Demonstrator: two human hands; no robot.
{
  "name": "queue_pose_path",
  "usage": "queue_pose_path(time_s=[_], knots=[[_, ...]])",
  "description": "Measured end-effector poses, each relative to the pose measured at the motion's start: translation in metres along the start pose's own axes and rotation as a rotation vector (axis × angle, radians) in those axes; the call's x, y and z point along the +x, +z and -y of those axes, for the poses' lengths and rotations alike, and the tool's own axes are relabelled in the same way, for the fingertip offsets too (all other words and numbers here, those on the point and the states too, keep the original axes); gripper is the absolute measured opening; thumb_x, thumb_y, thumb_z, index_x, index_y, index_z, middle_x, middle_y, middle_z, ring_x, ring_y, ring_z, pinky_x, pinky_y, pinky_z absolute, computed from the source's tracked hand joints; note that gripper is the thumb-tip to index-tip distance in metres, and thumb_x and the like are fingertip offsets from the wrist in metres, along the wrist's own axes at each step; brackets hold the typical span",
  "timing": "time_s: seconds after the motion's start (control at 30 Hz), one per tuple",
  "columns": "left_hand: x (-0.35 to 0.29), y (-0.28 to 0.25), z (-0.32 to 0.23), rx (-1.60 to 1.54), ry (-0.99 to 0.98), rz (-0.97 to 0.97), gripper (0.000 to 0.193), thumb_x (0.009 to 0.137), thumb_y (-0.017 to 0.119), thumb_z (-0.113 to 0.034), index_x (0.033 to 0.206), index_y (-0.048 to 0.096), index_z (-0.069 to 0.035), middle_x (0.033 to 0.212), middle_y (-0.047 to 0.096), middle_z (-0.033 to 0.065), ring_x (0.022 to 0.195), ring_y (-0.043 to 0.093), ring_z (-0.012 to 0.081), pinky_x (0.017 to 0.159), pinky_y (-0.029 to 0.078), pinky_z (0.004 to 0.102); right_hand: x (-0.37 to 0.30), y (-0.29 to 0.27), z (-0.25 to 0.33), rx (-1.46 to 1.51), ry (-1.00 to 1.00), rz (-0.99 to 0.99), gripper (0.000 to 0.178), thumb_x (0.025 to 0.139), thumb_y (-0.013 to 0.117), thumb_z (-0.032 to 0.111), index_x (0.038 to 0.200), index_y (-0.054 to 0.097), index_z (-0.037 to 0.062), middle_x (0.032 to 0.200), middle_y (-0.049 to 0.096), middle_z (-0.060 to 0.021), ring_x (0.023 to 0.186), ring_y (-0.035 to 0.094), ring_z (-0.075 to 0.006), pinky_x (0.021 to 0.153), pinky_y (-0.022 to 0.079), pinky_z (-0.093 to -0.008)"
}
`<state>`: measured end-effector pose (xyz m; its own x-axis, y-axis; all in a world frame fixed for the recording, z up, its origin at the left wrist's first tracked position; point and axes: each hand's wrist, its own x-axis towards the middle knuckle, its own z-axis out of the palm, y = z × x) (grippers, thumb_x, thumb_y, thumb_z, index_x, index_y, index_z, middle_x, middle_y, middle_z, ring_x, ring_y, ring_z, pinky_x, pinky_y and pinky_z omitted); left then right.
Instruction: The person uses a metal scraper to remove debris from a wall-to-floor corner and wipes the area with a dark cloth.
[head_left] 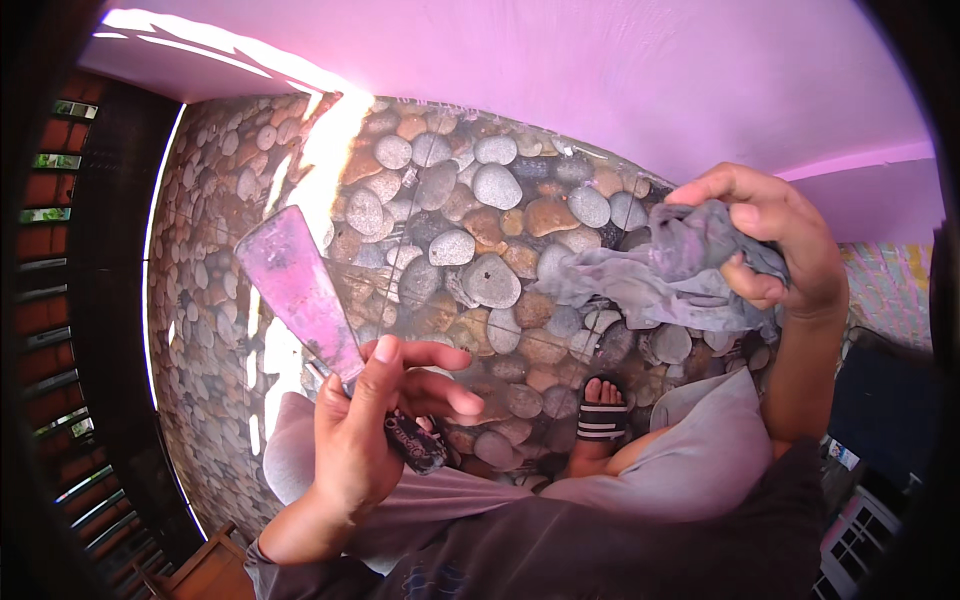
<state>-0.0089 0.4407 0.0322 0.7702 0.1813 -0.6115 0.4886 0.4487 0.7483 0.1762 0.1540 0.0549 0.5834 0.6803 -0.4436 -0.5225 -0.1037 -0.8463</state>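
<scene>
My left hand (360, 430) holds a putty knife (300, 290) by its dark handle, thumb laid along it and some fingers held away. The wide blade points up and to the left, smeared with pink paint. At the right, my raised right hand (795, 245) is closed round a crumpled grey rag (690, 275) with pinkish stains. A loose end of the cloth hangs toward the left, over the floor. The blade and the rag are well apart.
A pink wall (620, 70) rises ahead from the pebble-patterned floor (490, 280). A bright sunlight strip crosses the floor. My foot in a striped slide sandal (602, 420) is below. Left stands a dark slatted partition (100, 220); wooden furniture (210, 570) is at lower left.
</scene>
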Motion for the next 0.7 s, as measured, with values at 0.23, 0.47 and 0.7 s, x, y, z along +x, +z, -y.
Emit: queue_pose_path(time_s=[0.23,0.47,0.7], knots=[[0.016,-0.009,-0.013,-0.009,0.069,0.07,0.042,0.104,0.042,-0.033,0.1,0.057,0.006,0.093,0.065,0.0175,0.07,0.069,0.0244,0.062,0.058,0.0344,0.049,-0.042,-0.05,-0.267,0.058,-0.29,0.039,0.093,0.063,0.019,0.121,0.053,-0.0057,0.073,0.051,0.0029,0.049,0.04,-0.0007,0.037,0.027,-0.0167],[0.026,-0.017,-0.017,0.014,0.124,0.055,0.041,0.104,0.041,-0.031,0.097,0.056,0.007,0.089,0.064,0.0175,0.066,0.068,0.025,0.057,0.058,0.0346,0.165,-0.126,-0.204,-0.647,0.103,-0.627,0.042,0.09,0.067,0.025,0.122,0.058,-0.0004,0.081,0.063,-0.008,0.063,0.06,-0.0147,0.05,0.046,-0.0299],[0.043,-0.027,-0.019,0.047,0.13,0.04,0.041,0.104,0.041,-0.03,0.096,0.056,0.007,0.087,0.064,0.0173,0.064,0.067,0.0252,0.056,0.057,0.0357,0.197,-0.136,-0.255,-1.434,-0.296,-0.768,0.029,0.083,0.069,0.022,0.107,0.064,0.0065,0.105,0.057,-0.0147,0.103,0.058,-0.0344,0.079,0.051,-0.0444]])
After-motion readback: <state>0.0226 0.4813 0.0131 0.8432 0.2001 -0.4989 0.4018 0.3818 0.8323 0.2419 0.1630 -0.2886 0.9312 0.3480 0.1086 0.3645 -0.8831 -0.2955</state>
